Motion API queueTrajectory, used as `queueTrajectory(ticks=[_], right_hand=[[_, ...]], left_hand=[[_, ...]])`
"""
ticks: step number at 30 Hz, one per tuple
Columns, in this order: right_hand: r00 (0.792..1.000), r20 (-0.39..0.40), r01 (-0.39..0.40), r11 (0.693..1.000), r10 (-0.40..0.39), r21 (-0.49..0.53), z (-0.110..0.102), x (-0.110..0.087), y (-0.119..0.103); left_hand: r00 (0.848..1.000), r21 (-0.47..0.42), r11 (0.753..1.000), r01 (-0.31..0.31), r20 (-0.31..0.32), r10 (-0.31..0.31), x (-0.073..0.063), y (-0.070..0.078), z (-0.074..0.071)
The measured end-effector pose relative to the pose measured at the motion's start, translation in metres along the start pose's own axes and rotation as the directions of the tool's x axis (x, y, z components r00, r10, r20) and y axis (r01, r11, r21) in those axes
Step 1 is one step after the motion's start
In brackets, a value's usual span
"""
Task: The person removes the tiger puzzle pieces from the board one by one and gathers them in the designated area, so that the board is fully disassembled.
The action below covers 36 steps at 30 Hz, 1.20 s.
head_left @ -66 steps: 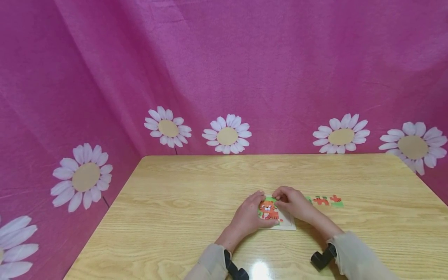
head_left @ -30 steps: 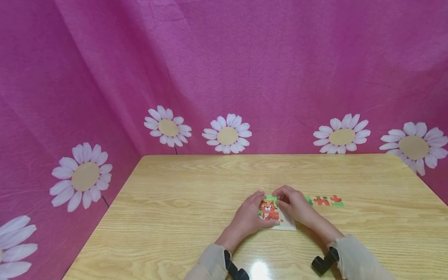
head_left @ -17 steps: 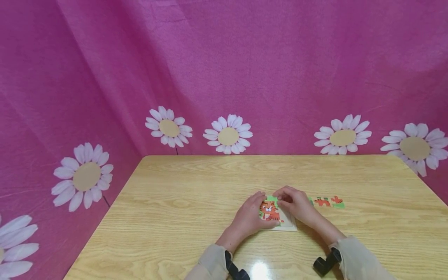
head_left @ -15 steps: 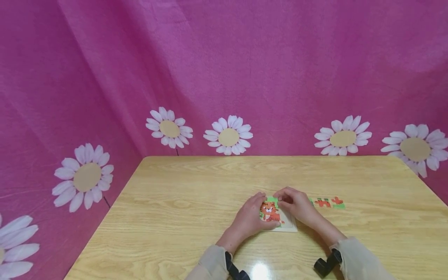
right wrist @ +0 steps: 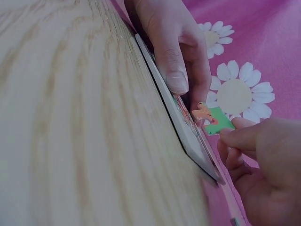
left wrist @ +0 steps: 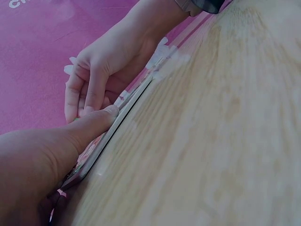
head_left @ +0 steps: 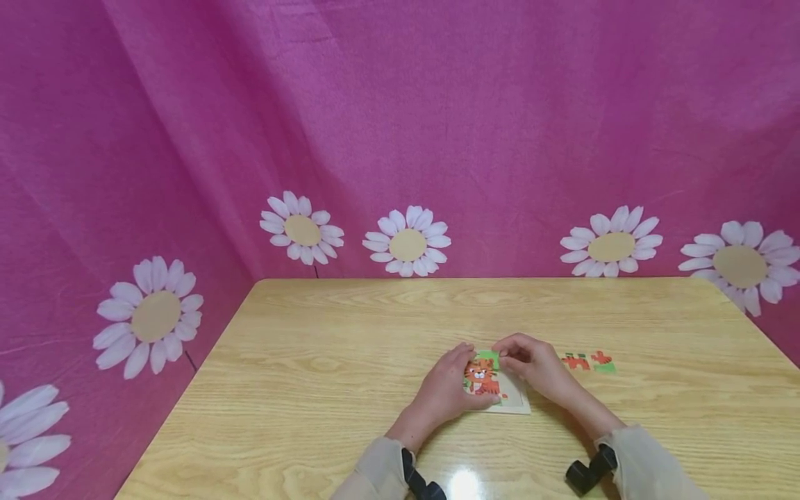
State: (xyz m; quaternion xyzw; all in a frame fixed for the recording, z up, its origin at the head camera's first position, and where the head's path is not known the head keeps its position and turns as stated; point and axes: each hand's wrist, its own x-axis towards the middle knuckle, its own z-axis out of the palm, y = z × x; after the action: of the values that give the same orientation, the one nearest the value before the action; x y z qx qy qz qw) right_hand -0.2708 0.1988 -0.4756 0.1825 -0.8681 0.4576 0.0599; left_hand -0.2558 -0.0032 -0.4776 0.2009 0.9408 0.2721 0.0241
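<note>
A small square jigsaw board (head_left: 516, 401) with a pale frame lies on the table, an orange tiger picture on its left part. My left hand (head_left: 442, 385) holds it across the left side, thumb on the near edge (left wrist: 106, 115) and fingers at the far edge. Over the board's far right part, my right hand (head_left: 536, 367) pinches a green and orange jigsaw piece (right wrist: 218, 121) between thumb and index finger. In the right wrist view this piece stands tilted just off the board's surface. The bare right part of the board shows no picture.
Two loose jigsaw pieces, one orange and dark green (head_left: 576, 362) and one orange and green (head_left: 603, 362), lie on the wooden table (head_left: 325, 361) right of my right hand. A pink curtain (head_left: 500, 139) with white daisies hangs behind and at the left.
My right hand has shifted slightly right with the piece, covering the green bit of a loose piece seen beside it earlier. My left hand has stayed on the board.
</note>
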Motion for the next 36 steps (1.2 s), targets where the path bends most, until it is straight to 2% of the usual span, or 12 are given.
queueTrajectory(ticks=[14, 25, 36], right_hand=[[0.998, -0.024, -0.056, 0.998, 0.057, 0.03, -0.013, -0.009, 0.005], [0.998, -0.054, -0.006, 1.0, 0.007, 0.011, -0.022, -0.018, 0.011], [0.998, -0.051, -0.027, 1.0, 0.028, 0.003, -0.033, -0.028, 0.013]], left_hand=[[1.0, -0.004, 1.0, -0.019, -0.004, 0.019, 0.0, -0.001, -0.001], [1.0, 0.007, 1.0, -0.005, 0.007, 0.005, -0.001, 0.0, -0.002], [1.0, -0.003, 1.0, -0.022, 0.003, 0.022, -0.001, -0.001, -0.001]])
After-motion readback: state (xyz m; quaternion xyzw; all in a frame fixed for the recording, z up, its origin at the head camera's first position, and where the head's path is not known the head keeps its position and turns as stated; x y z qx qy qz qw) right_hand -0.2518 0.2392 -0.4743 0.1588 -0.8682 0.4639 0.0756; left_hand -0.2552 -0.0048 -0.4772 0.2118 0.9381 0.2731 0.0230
